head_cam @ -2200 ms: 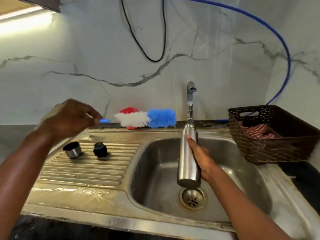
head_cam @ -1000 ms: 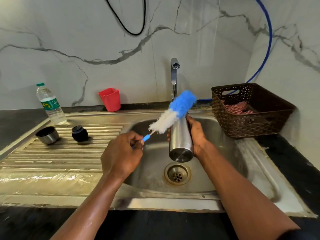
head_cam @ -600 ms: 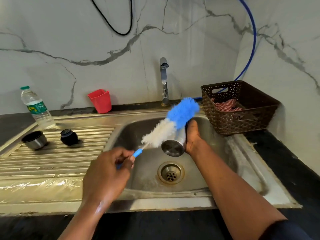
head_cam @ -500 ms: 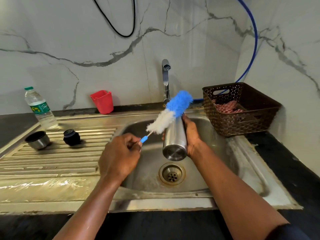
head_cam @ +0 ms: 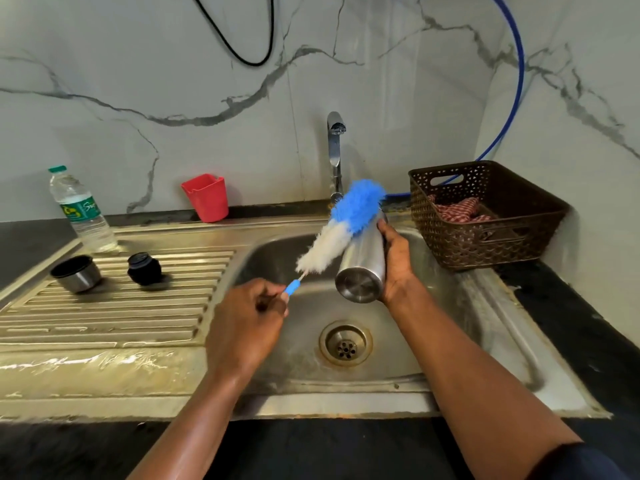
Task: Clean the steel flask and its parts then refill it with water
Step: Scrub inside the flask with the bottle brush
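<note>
Head view: right hand [head_cam: 396, 263] clenched round the steel flask [head_cam: 363, 263], tilted over the sink [head_cam: 485, 306]; left hand [head_cam: 247, 317] pinches the brush [head_cam: 346, 220] handle, bristles beside the flask's far end. Scrubbing looks about to begin; next, the brush tip must find the mouth, hidden here.

Steel sink unit [head_cam: 104, 368] sat set into a dark countertop [head_cam: 571, 327]. On the ribbed drainboard: steel cap cup [head_cam: 76, 274] at far left, black stopper [head_cam: 144, 269] just beside it to the right, the two apart. Plastic water bottle [head_cam: 80, 211] stood upright at the drainboard's back left corner. Red cup [head_cam: 206, 197] stood on the back ledge. Brown woven basket [head_cam: 485, 216] sat right of the basin, red checked cloth [head_cam: 457, 209] inside.
</note>
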